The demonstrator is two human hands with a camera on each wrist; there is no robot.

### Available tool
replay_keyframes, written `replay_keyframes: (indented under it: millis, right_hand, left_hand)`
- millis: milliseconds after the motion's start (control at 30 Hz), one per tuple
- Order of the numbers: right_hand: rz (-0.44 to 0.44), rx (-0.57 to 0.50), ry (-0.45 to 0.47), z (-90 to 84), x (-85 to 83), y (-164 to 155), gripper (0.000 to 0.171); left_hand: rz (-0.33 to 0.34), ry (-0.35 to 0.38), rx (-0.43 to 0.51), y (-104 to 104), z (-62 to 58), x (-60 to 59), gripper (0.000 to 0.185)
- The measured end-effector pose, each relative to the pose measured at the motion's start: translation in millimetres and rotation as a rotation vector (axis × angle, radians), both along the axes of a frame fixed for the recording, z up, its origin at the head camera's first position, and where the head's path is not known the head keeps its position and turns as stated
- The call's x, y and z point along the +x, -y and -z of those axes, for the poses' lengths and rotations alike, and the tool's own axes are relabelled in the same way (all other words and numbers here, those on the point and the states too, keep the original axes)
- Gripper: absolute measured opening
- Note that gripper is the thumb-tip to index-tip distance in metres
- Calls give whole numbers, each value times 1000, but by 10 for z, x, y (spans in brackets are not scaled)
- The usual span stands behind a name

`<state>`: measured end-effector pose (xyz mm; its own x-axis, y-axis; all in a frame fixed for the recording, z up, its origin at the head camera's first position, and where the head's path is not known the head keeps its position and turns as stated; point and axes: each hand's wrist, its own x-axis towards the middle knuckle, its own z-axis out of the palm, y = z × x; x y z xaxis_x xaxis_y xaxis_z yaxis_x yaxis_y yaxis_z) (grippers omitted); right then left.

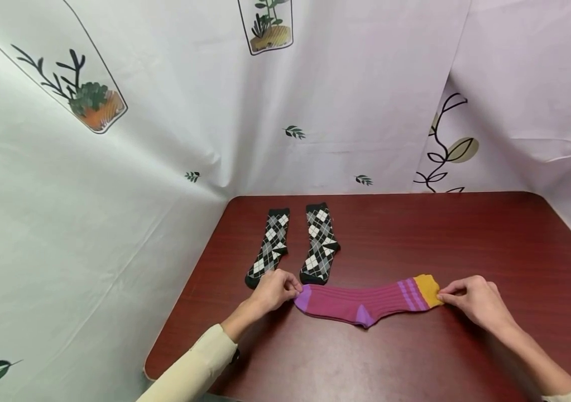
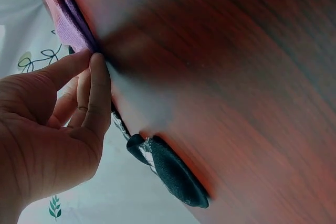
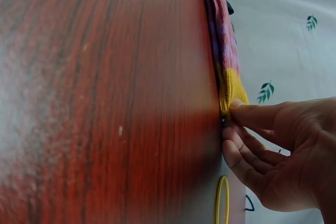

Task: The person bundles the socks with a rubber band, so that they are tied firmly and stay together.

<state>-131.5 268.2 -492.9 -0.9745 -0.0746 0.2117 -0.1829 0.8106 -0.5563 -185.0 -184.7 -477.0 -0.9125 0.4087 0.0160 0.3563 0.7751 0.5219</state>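
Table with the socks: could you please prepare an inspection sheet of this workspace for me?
Surface: reddish-brown wood-grain table.
Job's things: magenta sock spread between the hands; two argyle socks lie beyond it, side by side, apart.
Clutter: thin yellow loop in the right wrist view, identity unclear.
Left hand: pinches purple toe.
Right hand: pinches yellow cuff.
Cables: nothing clearly seen.
Surroundings: white cloth with leaf prints behind the table.

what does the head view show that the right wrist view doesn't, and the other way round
Only the head view: the left hand pinching the pink sock by its purple toe, both checked socks in full, jar drawings.
Only the right wrist view: a thin yellow loop, unclear what.
Both: the right hand pinching the sock's yellow cuff, the table and leaf-printed cloth.
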Motion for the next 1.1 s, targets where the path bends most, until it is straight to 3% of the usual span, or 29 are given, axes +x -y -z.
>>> replay_keyframes:
  millis: [533,867,1100]
  right_hand:
    - [1,-52,78,13,23,1,9]
    - [-1,-56,80,23,20,3,9]
    - [-4,-80,137,39,11,-19,11]
  left_hand:
    - [-1,-92,-56,8,54,18,4]
    - [-6,-95,-57,18,48,28,6]
    - [15,-105,-29,37,84,7,5]
